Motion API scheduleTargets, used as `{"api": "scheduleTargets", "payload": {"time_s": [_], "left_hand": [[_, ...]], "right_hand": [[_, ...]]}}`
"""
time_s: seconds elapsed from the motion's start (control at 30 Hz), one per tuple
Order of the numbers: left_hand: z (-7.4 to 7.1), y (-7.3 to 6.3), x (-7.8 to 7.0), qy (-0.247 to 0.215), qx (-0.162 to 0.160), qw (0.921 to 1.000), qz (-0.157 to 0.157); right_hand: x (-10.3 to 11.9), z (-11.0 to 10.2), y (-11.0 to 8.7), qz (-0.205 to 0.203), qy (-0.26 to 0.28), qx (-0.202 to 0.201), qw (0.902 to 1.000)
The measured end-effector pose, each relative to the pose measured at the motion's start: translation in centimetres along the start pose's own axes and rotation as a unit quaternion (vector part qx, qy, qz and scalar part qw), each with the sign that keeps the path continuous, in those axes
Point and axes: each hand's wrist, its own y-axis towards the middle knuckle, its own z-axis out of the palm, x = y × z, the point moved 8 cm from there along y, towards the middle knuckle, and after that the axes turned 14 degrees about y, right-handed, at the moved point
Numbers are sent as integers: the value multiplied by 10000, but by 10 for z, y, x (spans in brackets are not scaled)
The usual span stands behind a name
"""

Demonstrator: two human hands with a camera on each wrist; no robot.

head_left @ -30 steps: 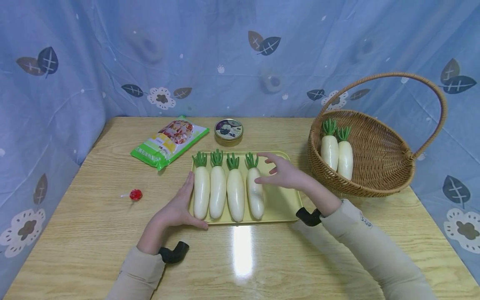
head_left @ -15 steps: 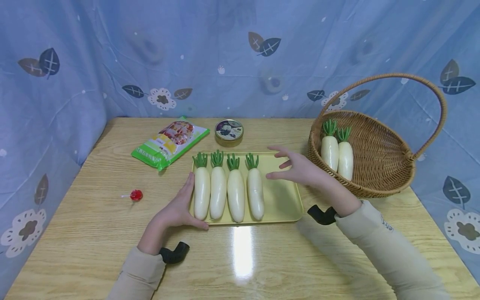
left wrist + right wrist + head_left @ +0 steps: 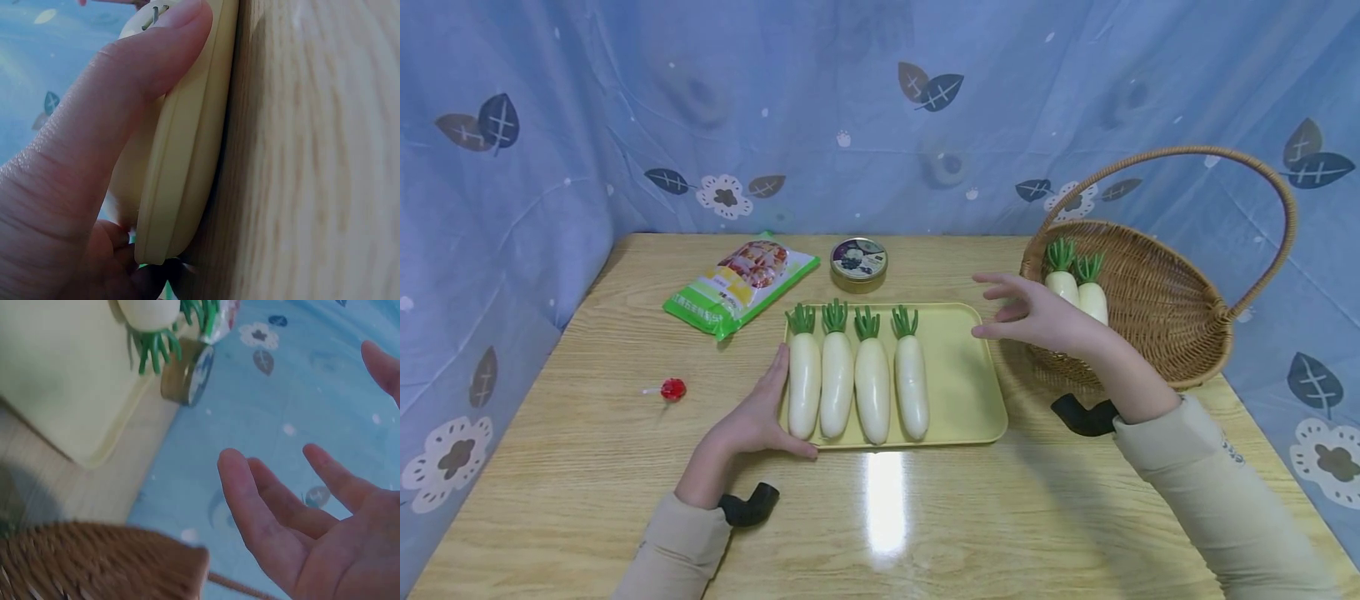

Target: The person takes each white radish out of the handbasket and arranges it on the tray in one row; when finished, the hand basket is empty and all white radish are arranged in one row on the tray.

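My left hand (image 3: 751,423) rests against the near left corner of a yellow tray (image 3: 962,375). Its fingers lie straight along the left side and its thumb (image 3: 156,59) touches the front rim. Several white radishes with green tops lie side by side on the tray, the rightmost radish (image 3: 912,387) nearest its middle. My right hand (image 3: 1045,317) holds nothing, fingers spread apart, in front of the wicker basket (image 3: 1165,333). Inside that basket two white radishes (image 3: 1093,302) lean at the left; the hand partly hides them.
Behind the tray stand a round tin (image 3: 858,265) and a green-and-white food packet (image 3: 741,287). A red lollipop (image 3: 672,389) lies on the wooden table (image 3: 587,467) at the left. The basket's tall handle (image 3: 1247,162) arches up at the right. A blue patterned cloth (image 3: 850,108) hangs behind.
My right hand has moved right from beside the rightmost radish, past the tray's edge, to the front of the basket. The left hand, tray and radishes have stayed in place.
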Motion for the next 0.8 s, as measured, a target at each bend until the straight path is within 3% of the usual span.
{"api": "scheduleTargets", "payload": {"time_s": [0.3, 0.8], "left_hand": [[0, 0, -1, 9, 1, 10000, -17], [0, 0, 0, 16, 11, 10000, -44]], "right_hand": [[2, -28, -14, 17, -268, 22, 9996], [-15, -69, -21, 381, -68, -16, 9993]]}}
